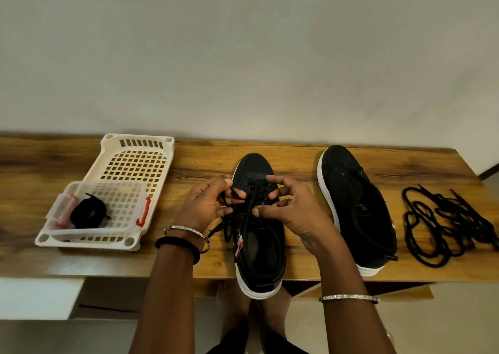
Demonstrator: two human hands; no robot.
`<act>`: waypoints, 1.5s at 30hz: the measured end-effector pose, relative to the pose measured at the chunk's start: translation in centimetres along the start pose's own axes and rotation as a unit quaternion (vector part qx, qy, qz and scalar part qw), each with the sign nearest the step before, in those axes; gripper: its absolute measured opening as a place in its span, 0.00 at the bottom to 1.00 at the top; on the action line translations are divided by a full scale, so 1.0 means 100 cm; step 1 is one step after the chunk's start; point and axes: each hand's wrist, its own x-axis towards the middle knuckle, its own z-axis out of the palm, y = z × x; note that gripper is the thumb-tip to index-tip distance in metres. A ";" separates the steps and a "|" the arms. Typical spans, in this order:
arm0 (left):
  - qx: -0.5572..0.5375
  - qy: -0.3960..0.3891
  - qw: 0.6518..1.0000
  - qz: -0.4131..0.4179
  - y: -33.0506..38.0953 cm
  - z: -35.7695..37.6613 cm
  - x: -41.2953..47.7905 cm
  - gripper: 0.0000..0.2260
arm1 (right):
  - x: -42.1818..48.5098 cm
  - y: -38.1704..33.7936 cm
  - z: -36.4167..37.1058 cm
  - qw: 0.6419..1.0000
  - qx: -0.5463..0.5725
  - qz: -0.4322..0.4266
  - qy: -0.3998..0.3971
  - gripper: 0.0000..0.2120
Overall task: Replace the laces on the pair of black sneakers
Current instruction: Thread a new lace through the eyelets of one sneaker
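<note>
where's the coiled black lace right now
Head view, left side: the coiled lace lies inside the small clear basket, itself in the white tray, left of the left hand.

Glossy grained wood table [297, 162] — matt cloth sneakers [353, 205], perforated plastic tray [108, 143].

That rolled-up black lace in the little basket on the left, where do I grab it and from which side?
Come straight down from above, since the walls of the small basket close off the sides. Pinch the coiled lace across its ring, a finger in the open middle, so it should lift as one bundle.
</note>
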 end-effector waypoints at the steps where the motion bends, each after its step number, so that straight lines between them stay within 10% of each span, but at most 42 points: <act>1: 0.010 0.002 1.000 -0.006 -0.001 -0.001 0.001 0.13 | -0.001 0.000 0.000 1.000 0.000 0.003 -0.005 0.38; 28: 0.506 0.126 0.843 0.132 -0.020 0.005 0.005 0.07 | -0.004 -0.003 0.002 1.000 -0.008 0.013 -0.023 0.36; 38: 0.313 0.064 0.947 0.009 -0.015 0.007 0.005 0.13 | -0.006 -0.006 0.005 1.000 0.000 0.022 -0.020 0.34; 45: 0.201 0.073 0.972 0.095 -0.014 -0.003 0.006 0.14 | -0.007 -0.006 -0.002 0.999 0.032 0.025 -0.018 0.28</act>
